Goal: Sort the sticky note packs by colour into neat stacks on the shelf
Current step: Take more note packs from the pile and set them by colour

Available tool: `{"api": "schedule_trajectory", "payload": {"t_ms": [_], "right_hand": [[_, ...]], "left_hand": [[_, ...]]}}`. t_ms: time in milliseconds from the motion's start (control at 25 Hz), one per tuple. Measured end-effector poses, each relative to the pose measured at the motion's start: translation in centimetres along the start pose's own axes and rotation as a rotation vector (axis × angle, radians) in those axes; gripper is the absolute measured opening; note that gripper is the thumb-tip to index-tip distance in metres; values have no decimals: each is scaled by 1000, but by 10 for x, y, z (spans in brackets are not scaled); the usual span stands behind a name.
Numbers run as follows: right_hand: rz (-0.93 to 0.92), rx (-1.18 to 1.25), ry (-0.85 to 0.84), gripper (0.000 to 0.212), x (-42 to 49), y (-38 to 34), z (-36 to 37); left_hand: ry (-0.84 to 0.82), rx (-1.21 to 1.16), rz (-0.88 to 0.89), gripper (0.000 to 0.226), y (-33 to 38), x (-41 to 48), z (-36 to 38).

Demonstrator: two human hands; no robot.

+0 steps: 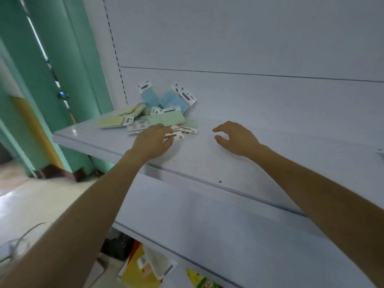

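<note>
A loose heap of sticky note packs lies at the left end of the white shelf [228, 163]. Blue packs [172, 100] lean on the back panel. Green packs [166, 119] lie in the middle, yellow-green packs [116, 120] at the left, and a pale pink pack [184, 128] at the front. My left hand [152, 142] rests on the heap's near edge with its fingers closed on a white-headed pack [175, 136]. My right hand [236, 138] hovers over bare shelf to the right of the heap, fingers curled apart, holding nothing.
A second white shelf [207, 221] juts out below, with yellow and white packaged goods [145, 267] under it. A green door frame [68, 80] and the floor lie to the left. Cables [18, 240] lie on the floor at lower left.
</note>
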State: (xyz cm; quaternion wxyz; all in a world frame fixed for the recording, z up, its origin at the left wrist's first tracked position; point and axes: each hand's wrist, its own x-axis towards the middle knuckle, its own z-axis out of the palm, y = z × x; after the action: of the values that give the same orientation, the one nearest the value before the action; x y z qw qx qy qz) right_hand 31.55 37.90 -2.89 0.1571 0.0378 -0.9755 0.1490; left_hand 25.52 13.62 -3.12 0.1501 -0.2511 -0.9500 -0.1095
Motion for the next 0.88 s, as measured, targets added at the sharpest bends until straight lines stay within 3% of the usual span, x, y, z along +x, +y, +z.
{"api": "schedule_trajectory", "payload": {"t_ms": [240, 560, 760, 880], "right_hand": [[6, 107, -9, 33, 82, -39, 38], [209, 272, -100, 72, 190, -56, 86], [169, 342, -167, 67, 215, -63, 86], [162, 299, -161, 53, 218, -64, 79]], "left_hand": [[69, -67, -135, 35, -83, 31, -1], [86, -14, -353, 39, -181, 77, 7], [-128, -24, -299, 52, -224, 96, 9], [-264, -29, -270, 46, -236, 108, 9]]}}
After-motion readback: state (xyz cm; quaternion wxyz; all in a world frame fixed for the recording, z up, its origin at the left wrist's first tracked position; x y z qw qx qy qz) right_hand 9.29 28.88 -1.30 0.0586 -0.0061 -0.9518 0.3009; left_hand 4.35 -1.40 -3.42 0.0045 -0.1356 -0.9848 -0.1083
